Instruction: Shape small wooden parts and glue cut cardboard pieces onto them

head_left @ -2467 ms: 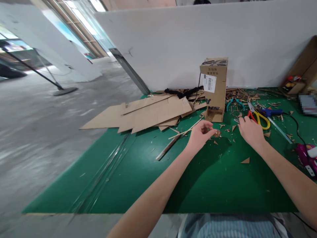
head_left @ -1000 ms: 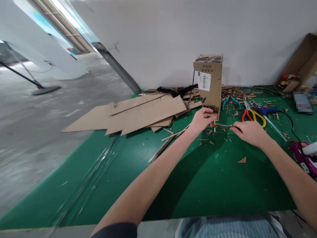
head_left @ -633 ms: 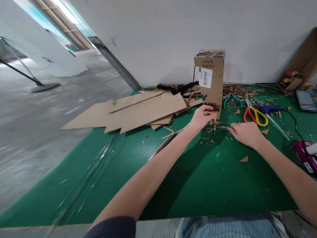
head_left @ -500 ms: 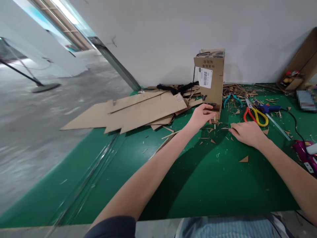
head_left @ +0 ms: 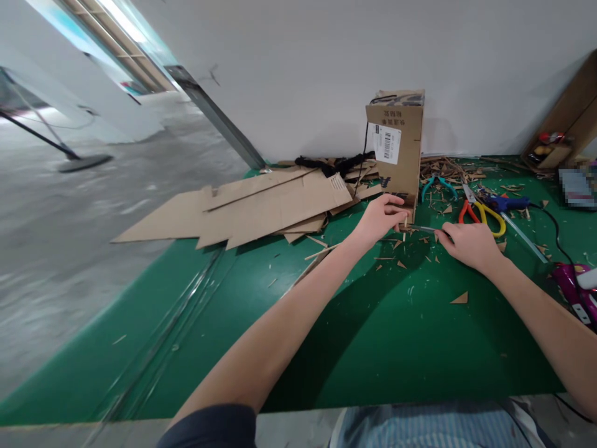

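A tall cardboard box with a white label stands upright against the wall, with a gap low in its front. My left hand is at that gap, fingertips pinched on a short thin wooden stick held roughly upright. From the right, my right hand closes around a slim grey blade-like tool; its handle is hidden in my fingers. The tool points left, and its tip is at or very near the stick; contact cannot be made out.
Flat cardboard sheets lie to the left. Right of the box are teal pliers, red-and-yellow scissors, a blue glue gun and a purple tool. Cardboard scraps litter the green table.
My right hand has moved slightly, and the grey tool now reaches left to the stick, where before there was a gap. My left hand stays almost still with the stick.
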### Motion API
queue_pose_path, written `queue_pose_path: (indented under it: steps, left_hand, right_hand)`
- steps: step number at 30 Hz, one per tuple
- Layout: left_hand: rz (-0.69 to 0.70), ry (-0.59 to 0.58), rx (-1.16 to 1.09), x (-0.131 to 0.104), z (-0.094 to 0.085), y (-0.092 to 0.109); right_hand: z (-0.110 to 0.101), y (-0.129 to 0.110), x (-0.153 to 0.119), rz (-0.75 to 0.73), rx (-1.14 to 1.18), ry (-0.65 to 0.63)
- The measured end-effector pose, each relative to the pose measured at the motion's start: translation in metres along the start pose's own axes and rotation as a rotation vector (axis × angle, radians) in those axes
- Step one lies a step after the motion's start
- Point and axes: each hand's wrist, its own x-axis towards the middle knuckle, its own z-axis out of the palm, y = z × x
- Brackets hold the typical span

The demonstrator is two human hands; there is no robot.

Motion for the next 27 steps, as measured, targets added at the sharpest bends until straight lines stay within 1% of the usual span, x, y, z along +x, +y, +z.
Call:
queue_pose_path:
  steps: [6, 18, 23, 27]
  left_hand:
    - [0.013, -0.003, 0.013, 0.0004, 0.0007, -0.0008]
    - [0.025, -0.001, 0.031, 0.0018, -0.0015, -0.0048]
    - [0.043, -0.017, 0.036, 0.0029, -0.0029, -0.0076]
    - [0.025, 0.010, 0.018, 0.0035, -0.0052, -0.0076]
  right_hand:
    - [-0.0011, 0.0003, 0.0002, -0.022, 0.009, -0.034]
    - [-0.0045, -0.0046, 0.0018, 0.006, -0.009, -0.098]
    - [-0.0056, -0.0041, 0.0007, 0.003, 0.000, -0.096]
    - [-0.0062, -0.0008, -0.0019, -0.029, 0.020, -0.077]
